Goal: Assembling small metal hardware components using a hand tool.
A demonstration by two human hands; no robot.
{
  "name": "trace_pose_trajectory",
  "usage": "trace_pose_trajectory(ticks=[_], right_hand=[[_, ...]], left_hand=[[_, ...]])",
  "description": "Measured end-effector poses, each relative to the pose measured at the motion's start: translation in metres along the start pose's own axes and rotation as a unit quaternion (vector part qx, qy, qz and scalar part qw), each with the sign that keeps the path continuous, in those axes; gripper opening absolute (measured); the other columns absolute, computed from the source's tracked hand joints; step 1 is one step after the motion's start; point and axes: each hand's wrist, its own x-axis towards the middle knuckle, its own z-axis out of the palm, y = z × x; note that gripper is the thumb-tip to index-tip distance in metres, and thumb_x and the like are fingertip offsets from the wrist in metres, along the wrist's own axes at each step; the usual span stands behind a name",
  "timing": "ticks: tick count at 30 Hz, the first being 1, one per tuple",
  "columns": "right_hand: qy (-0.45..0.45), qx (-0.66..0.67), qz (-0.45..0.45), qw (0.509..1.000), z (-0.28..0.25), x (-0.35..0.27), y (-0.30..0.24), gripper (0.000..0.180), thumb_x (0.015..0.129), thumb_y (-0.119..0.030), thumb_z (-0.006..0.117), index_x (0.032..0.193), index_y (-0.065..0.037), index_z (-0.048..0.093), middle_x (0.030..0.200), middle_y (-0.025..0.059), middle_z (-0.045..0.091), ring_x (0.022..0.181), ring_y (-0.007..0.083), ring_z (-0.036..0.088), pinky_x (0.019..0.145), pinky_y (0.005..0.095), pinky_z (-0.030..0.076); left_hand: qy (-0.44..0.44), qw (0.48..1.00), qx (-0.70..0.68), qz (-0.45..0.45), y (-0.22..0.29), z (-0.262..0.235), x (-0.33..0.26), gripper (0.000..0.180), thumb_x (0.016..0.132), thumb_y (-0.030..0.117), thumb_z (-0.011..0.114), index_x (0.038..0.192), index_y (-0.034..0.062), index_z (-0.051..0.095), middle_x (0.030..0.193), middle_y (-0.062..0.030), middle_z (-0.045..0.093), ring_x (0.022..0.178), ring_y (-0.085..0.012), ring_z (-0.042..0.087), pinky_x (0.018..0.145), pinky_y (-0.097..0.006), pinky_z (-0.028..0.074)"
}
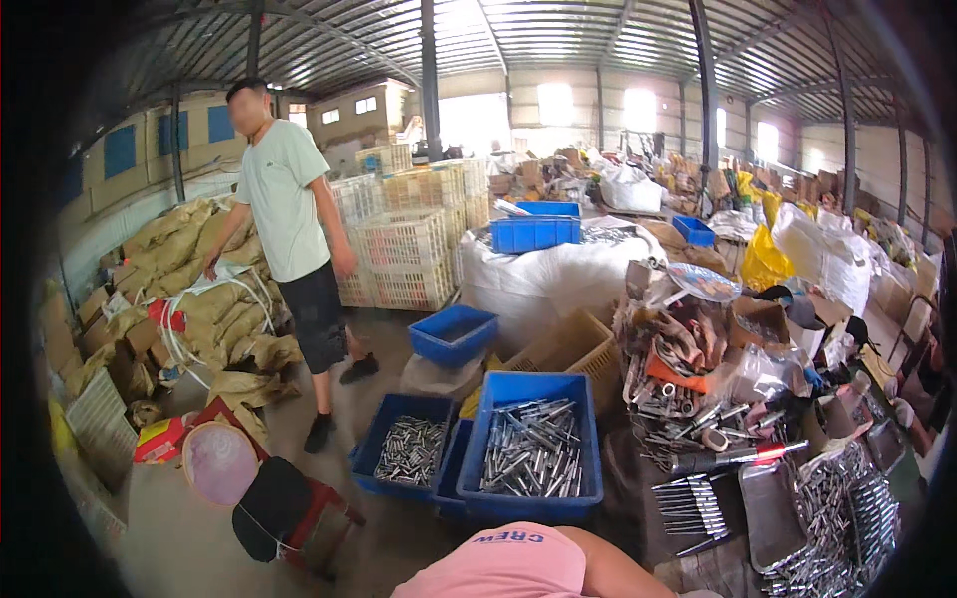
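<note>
Neither of my hands shows. At the lower edge are my pink-shirted shoulder and my bare right arm (620, 570), which runs down to the right out of the picture. Just beyond the shoulder, a blue bin (596, 480) holds many shiny metal rods (533, 453). Left of it, a lower blue bin (364, 468) contains shorter metal pieces (411, 448). To the right, several thin metal rods (690, 507) lie side by side near a grey metal tray (771, 518). A heap of metal parts (822, 528) lies beside the tray.
A person (289, 214) stands at the left beside piled tan sacks (234, 324). A stool with a black cover (274, 508) is nearer. Behind the bins are an upturned-looking blue bin (454, 335), a large white sack (543, 284) and stacked cream crates (404, 264).
</note>
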Motion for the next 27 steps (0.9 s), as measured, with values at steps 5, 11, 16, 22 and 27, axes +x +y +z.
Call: trace_pose_trajectory(ticks=[5,11,16,22,27], right_hand=[[-0.009,0.015,-0.032,0.999,0.012,0.009,-0.001,0.027,0.084,0.002,0.063,0.110,0.008,0.065,0.112,0.0217,0.068,0.105,0.0275,0.065,0.091,0.0357,0.052],[-0.002,0.018,-0.054,0.998,0.015,0.011,-0.014,0.026,0.084,0.000,0.063,0.109,0.007,0.065,0.111,0.0208,0.068,0.103,0.0284,0.065,0.089,0.0367,0.053],[0.021,0.000,-0.060,0.998,0.005,0.002,-0.036,0.025,0.085,-0.001,0.064,0.108,0.007,0.065,0.110,0.0201,0.067,0.101,0.0292,0.065,0.088,0.0376,0.053],[0.009,0.000,-0.033,0.999,0.001,-0.002,-0.061,0.027,0.086,0.001,0.061,0.112,0.007,0.062,0.114,0.0208,0.065,0.104,0.0301,0.063,0.091,0.0390,0.052],[-0.005,-0.007,0.069,0.998,0.003,-0.005,-0.120,0.036,0.089,0.008,0.053,0.124,0.010,0.057,0.122,0.0229,0.062,0.114,0.0318,0.059,0.099,0.0404,0.049]], left_hand=[[0.003,1.000,0.027,0.005,-0.004,0.010,-0.002,0.016,0.079,0.026,0.063,0.077,0.0105,0.059,0.075,-0.0127,0.059,0.067,-0.0344,0.062,0.056,-0.046,0.050],[-0.003,1.000,0.009,-0.002,0.001,0.004,0.001,0.016,0.079,0.027,0.062,0.078,0.0113,0.059,0.075,-0.0131,0.059,0.067,-0.0345,0.061,0.056,-0.046,0.049],[-0.016,1.000,0.010,-0.011,-0.003,0.008,-0.001,0.015,0.079,0.026,0.061,0.079,0.0114,0.057,0.080,-0.0133,0.060,0.070,-0.0348,0.062,0.057,-0.047,0.050],[0.010,1.000,-0.006,-0.020,0.011,-0.008,-0.001,0.012,0.081,0.021,0.058,0.078,0.0100,0.057,0.077,-0.0145,0.059,0.068,-0.0354,0.061,0.057,-0.048,0.050],[-0.107,0.992,-0.020,-0.058,0.017,-0.020,0.006,0.015,0.086,0.021,0.058,0.082,0.0062,0.059,0.084,-0.0191,0.061,0.078,-0.0378,0.061,0.067,-0.048,0.049]])
